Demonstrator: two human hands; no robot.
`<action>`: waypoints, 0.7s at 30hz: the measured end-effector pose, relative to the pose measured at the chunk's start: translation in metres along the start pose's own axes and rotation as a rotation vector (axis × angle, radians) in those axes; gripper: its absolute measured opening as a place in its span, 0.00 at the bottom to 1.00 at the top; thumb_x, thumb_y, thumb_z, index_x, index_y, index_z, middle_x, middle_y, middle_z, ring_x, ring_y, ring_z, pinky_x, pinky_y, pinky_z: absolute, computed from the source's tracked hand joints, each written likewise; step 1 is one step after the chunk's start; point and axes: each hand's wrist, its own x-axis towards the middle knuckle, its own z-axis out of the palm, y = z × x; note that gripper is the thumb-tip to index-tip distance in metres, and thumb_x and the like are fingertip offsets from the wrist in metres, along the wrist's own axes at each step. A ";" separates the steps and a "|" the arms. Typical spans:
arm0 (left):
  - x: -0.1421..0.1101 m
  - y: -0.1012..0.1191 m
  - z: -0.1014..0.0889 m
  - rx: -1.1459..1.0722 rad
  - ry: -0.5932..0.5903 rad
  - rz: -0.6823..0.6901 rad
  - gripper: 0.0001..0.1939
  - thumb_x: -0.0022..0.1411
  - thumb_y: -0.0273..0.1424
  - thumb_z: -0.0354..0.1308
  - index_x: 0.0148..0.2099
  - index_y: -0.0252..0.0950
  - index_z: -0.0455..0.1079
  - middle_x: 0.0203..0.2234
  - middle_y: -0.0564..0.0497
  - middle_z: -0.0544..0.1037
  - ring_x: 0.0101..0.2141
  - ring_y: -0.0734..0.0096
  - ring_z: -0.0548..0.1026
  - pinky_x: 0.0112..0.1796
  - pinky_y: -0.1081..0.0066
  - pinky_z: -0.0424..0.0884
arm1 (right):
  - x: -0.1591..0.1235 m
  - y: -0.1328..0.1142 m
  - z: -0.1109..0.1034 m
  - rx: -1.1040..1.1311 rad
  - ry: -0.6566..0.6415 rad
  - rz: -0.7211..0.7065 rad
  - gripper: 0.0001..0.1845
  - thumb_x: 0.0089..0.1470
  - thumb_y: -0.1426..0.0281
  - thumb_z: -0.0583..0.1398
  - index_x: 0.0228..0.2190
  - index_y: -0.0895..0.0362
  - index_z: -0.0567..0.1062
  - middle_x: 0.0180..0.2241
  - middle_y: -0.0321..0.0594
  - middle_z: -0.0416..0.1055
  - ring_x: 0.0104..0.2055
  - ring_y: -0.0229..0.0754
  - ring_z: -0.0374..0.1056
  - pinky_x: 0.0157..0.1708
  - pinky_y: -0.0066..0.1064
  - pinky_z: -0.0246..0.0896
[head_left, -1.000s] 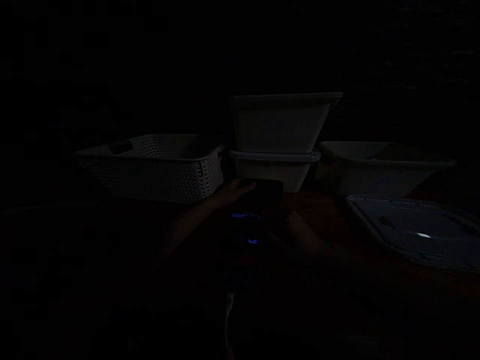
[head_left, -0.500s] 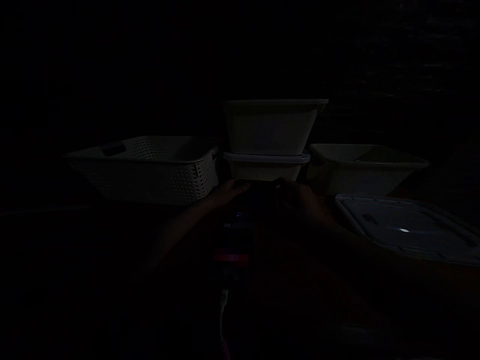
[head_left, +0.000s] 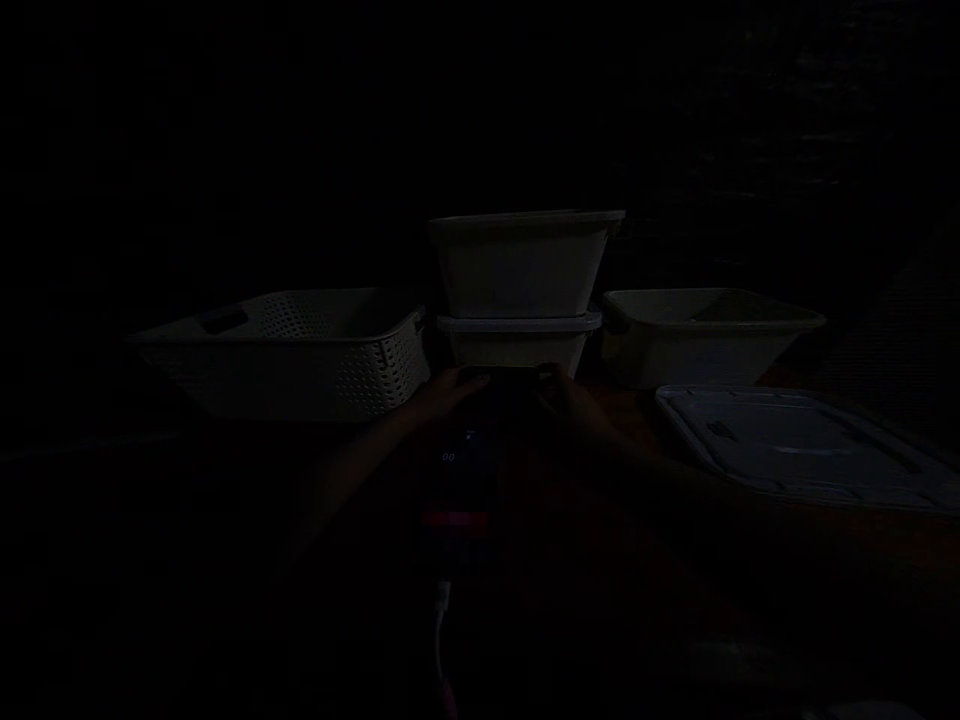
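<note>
The scene is very dark. My left hand (head_left: 448, 392) and my right hand (head_left: 571, 400) both reach forward to a dark flat device (head_left: 504, 385) lying just in front of the stacked bins. Fingers of both hands curl over its far edge. A faintly lit screen (head_left: 463, 470) with small digits and a red bar shows below the hands, with a white cable (head_left: 441, 610) running toward me.
A white perforated basket (head_left: 300, 352) stands at the left. Two cream bins (head_left: 521, 290) are stacked at the centre, with another low bin (head_left: 697, 335) to the right. A flat lid (head_left: 795, 445) lies at the right on the reddish table.
My right hand has come up from lower down to the device's far right edge. The screen changed from blue marks to digits and a red bar. The view shifted slightly.
</note>
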 end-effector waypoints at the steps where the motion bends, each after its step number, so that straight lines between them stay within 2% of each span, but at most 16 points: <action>1: 0.000 0.000 0.000 -0.009 -0.004 0.001 0.30 0.55 0.47 0.58 0.55 0.34 0.64 0.50 0.41 0.73 0.47 0.56 0.73 0.47 0.60 0.68 | 0.001 0.000 0.000 -0.011 -0.012 0.001 0.22 0.56 0.62 0.53 0.51 0.55 0.59 0.43 0.48 0.72 0.37 0.44 0.70 0.31 0.31 0.61; 5: -0.002 0.001 -0.002 0.012 -0.009 0.008 0.28 0.57 0.45 0.57 0.55 0.34 0.64 0.51 0.42 0.72 0.49 0.57 0.72 0.49 0.60 0.67 | 0.001 -0.001 0.000 -0.054 -0.059 0.021 0.23 0.57 0.60 0.53 0.51 0.55 0.58 0.38 0.48 0.74 0.34 0.44 0.71 0.28 0.29 0.61; 12: 0.000 -0.002 -0.005 0.072 -0.004 0.002 0.29 0.57 0.47 0.56 0.55 0.34 0.63 0.51 0.41 0.72 0.49 0.57 0.71 0.49 0.60 0.66 | 0.000 -0.003 -0.003 -0.067 -0.093 0.003 0.24 0.56 0.62 0.54 0.52 0.56 0.58 0.39 0.49 0.74 0.34 0.43 0.71 0.28 0.28 0.60; 21: -0.004 0.001 -0.002 0.019 -0.021 0.010 0.31 0.55 0.49 0.57 0.55 0.36 0.63 0.50 0.44 0.73 0.49 0.58 0.72 0.49 0.61 0.68 | 0.001 0.000 -0.003 -0.077 -0.092 -0.029 0.23 0.56 0.62 0.54 0.51 0.57 0.59 0.39 0.50 0.73 0.35 0.44 0.70 0.30 0.29 0.61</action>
